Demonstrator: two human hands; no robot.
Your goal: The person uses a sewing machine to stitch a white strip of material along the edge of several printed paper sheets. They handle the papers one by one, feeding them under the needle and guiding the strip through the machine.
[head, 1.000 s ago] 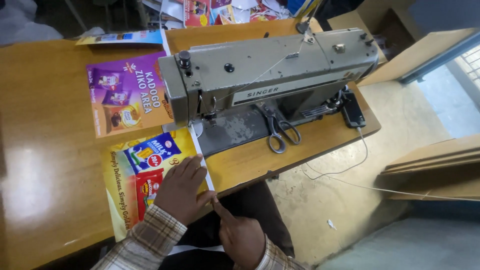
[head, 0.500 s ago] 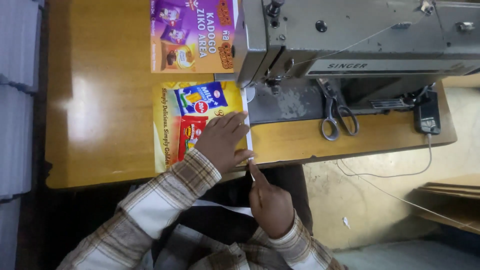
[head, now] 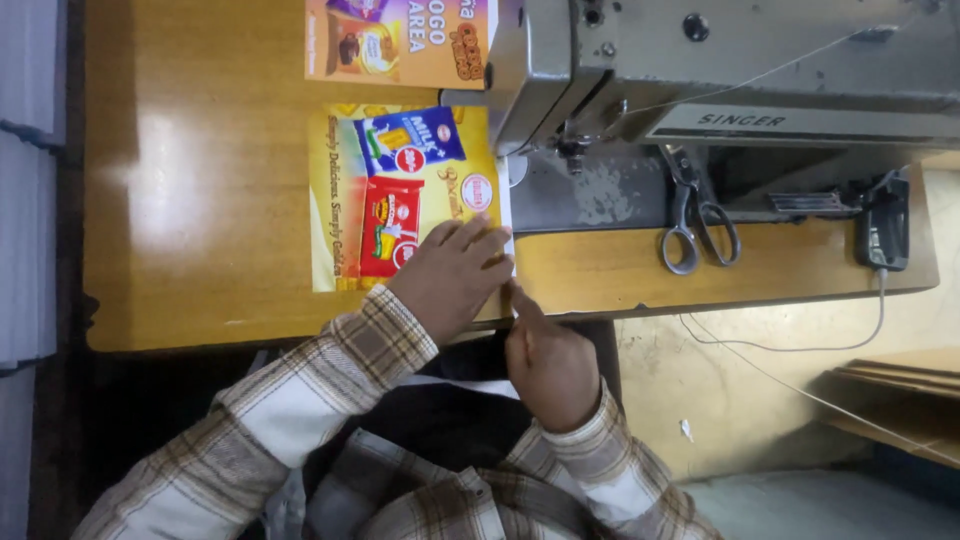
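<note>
Step in hand: the person seems to be lining up the yellow printed sheet (head: 400, 195) at the needle of the grey sewing machine (head: 720, 70), ready to feed its white right edge through.
Left hand (head: 450, 275): lies flat on the sheet's near right corner, fingers spread and pressing it down on the counter (head: 190, 200); it pinches nothing.
Right hand (head: 548, 362): at the counter's near edge, forefinger stretched to touch the sheet's white border, the other fingers curled in; it grasps nothing.
Next move calls for: probably keeping the white edge straight under the presser foot while both hands guide the sheet away from the near edge.
Yellow sheet: rectangular, flat on the counter just left of the machine bed, printed with a blue packet above a red packet.
Orange sheet (head: 400, 40): beyond the yellow one toward the far edge, with a purple patch, partly cut off by the frame.
Scissors (head: 695, 215): on the counter right of the needle, well clear of both hands.
Black box (head: 885, 220): near the counter's right edge, with a cable trailing off.
</note>
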